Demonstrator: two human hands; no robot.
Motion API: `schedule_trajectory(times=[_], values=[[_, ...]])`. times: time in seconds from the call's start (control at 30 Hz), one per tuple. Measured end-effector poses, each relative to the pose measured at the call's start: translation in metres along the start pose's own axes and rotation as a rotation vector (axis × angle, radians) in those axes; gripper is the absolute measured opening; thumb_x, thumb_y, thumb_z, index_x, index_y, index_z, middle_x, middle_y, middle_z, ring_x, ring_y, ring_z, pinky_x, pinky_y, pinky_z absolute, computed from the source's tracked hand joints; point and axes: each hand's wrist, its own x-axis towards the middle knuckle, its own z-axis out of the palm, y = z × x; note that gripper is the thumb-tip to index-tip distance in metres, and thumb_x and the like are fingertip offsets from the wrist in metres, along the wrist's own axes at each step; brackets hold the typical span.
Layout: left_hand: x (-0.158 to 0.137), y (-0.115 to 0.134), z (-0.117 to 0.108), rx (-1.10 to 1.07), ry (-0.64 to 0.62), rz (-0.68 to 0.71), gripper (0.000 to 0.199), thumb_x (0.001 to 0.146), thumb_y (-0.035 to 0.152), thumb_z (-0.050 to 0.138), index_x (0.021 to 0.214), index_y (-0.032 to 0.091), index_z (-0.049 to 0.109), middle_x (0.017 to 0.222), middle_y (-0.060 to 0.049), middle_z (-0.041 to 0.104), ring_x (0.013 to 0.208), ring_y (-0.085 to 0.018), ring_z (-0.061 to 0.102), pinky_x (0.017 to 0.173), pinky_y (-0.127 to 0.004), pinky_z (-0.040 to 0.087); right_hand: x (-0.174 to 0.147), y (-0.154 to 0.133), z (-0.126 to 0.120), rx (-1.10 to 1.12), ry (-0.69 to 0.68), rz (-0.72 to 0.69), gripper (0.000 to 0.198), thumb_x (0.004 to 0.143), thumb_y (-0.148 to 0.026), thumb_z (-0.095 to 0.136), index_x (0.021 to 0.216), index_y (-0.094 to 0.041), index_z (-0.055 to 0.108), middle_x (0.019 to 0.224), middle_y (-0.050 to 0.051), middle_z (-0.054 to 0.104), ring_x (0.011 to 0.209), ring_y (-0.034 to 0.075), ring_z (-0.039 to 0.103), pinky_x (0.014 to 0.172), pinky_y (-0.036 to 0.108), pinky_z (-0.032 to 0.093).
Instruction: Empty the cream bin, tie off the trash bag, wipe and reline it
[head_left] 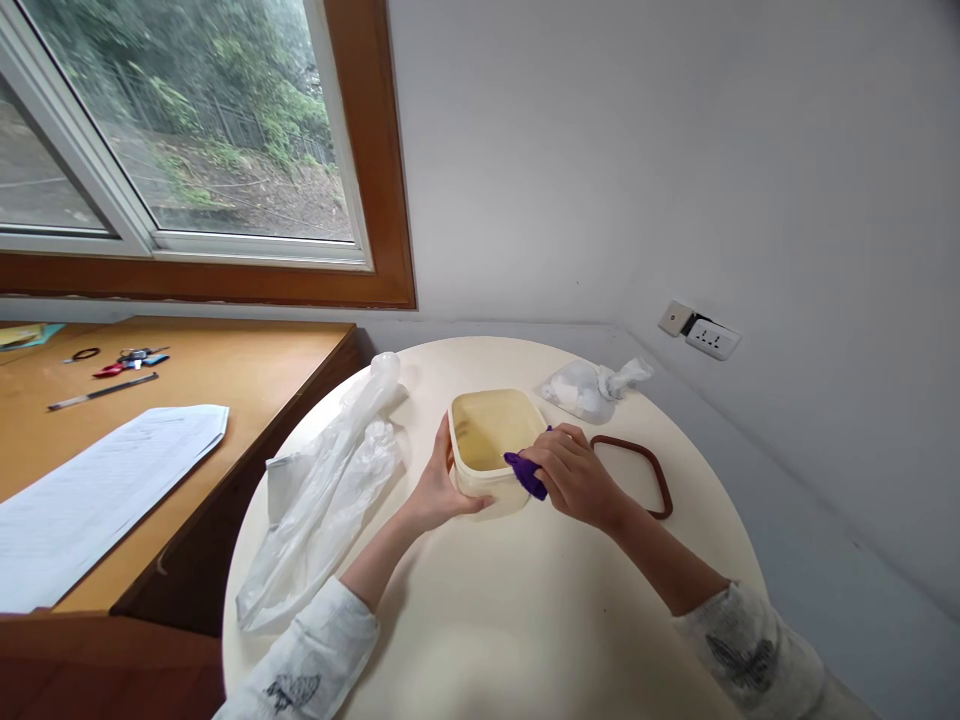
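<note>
A pale yellow, square plastic container (491, 490) stands without a lid in the middle of the round table. My left hand (441, 485) grips it from the left, with the thumb along its near side and the fingers behind its left wall. In my right hand (574, 470) is a bunched purple cloth (529, 474), pressed against the container's near right rim. To the right of that hand lies a clear lid with a brown rim (656, 475), partly hidden by the hand and forearm.
A crumpled clear plastic bag (330, 500) lies on the left of the round table (480, 640). A knotted plastic bag with white contents (589, 388) sits at the back right. Papers (105, 490), a pen (103, 391) and keys (139, 357) rest on the wooden desk (277, 350).
</note>
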Motion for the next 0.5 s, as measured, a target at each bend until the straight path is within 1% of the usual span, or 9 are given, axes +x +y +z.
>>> schedule_trajectory(times=[0.07,0.13,0.27,0.33,0.4,0.43,0.5], values=[[0.001,-0.001,-0.004,-0.004,-0.021,-0.002,0.120,0.055,0.029,0.079,0.142,0.029,-0.005,0.141,-0.014,0.029,0.129,-0.031,0.032,0.102,-0.046,0.035,-0.002,0.002,-0.001,0.030,0.011,-0.017,0.021,0.090,-0.018,0.031,0.098,-0.017,0.051,0.083,0.006,0.058,0.083,0.018,0.049,0.085,0.037,0.035],[0.001,-0.002,-0.006,-0.023,-0.035,-0.004,0.119,0.056,0.030,0.078,0.142,0.028,-0.003,0.139,-0.014,0.031,0.129,-0.032,0.032,0.101,-0.047,0.036,-0.001,-0.001,0.001,0.048,0.033,-0.016,0.020,0.089,-0.018,0.032,0.097,-0.016,0.051,0.080,0.006,0.057,0.080,0.018,0.048,0.083,0.038,0.036],[-0.001,-0.001,-0.005,-0.040,0.001,-0.025,0.108,0.061,0.032,0.075,0.142,0.026,0.002,0.136,-0.015,0.036,0.127,-0.031,0.036,0.098,-0.046,0.039,0.007,-0.015,0.008,0.017,0.060,0.013,0.020,0.089,-0.016,0.033,0.093,-0.015,0.052,0.073,0.006,0.055,0.072,0.019,0.044,0.076,0.037,0.038],[-0.004,0.001,0.001,-0.020,0.045,-0.038,0.100,0.064,0.032,0.073,0.140,0.025,0.009,0.133,-0.014,0.040,0.122,-0.029,0.041,0.098,-0.044,0.040,0.012,-0.023,0.013,-0.048,0.055,0.039,0.020,0.089,-0.016,0.034,0.091,-0.015,0.054,0.071,0.006,0.054,0.069,0.019,0.043,0.070,0.034,0.036],[-0.008,0.003,0.011,0.039,0.117,-0.061,0.090,0.066,0.031,0.072,0.137,0.024,0.017,0.126,-0.012,0.046,0.115,-0.026,0.047,0.096,-0.042,0.041,0.019,-0.032,0.018,-0.136,0.062,0.091,0.018,0.089,-0.017,0.037,0.089,-0.014,0.055,0.069,0.006,0.054,0.067,0.018,0.042,0.066,0.033,0.033],[-0.010,0.004,0.017,0.084,0.171,-0.069,0.088,0.066,0.030,0.072,0.136,0.024,0.019,0.123,-0.011,0.047,0.113,-0.026,0.048,0.095,-0.042,0.041,0.023,-0.037,0.020,-0.179,0.068,0.123,0.018,0.089,-0.018,0.038,0.088,-0.014,0.055,0.068,0.006,0.054,0.066,0.018,0.042,0.065,0.032,0.032],[-0.014,0.004,0.029,0.165,0.282,-0.062,0.091,0.064,0.029,0.074,0.135,0.023,0.018,0.123,-0.011,0.046,0.113,-0.026,0.047,0.095,-0.042,0.040,0.034,-0.048,0.025,-0.250,0.076,0.194,0.018,0.090,-0.020,0.038,0.085,-0.014,0.055,0.066,0.005,0.053,0.064,0.017,0.042,0.062,0.032,0.029]])
